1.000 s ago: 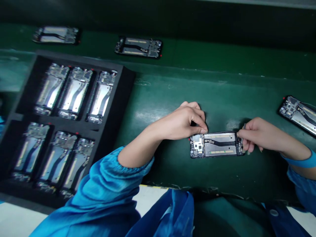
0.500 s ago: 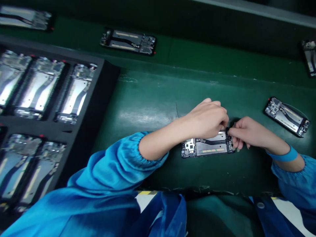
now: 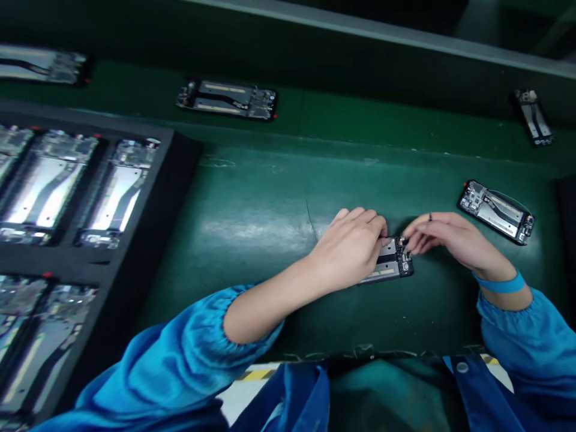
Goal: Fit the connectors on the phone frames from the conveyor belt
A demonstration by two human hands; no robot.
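Note:
An opened phone (image 3: 387, 269) lies flat on the green bench, circuit parts facing up. My left hand (image 3: 353, 252) covers its left half, and the fingers are pinched together at the upper edge; what they hold is hidden. A thin dark wire (image 3: 310, 219) runs out from behind this hand onto the bench. At the phone's right end is my right hand (image 3: 445, 237), fingers bent and tips drawn together over the small board there. Anything between those tips is too small to make out.
Another opened phone (image 3: 497, 210) with a thin wire lies to the right. Along the back ledge are more opened phones (image 3: 227, 99), one of them (image 3: 534, 117) at the far right. A black foam tray (image 3: 177, 162) holding several phones takes up the left side.
My left hand has slid leftward along the phone, uncovering more of its right end while hiding its left board. The right hand has lifted slightly and turned its fingers. The whole view has shifted.

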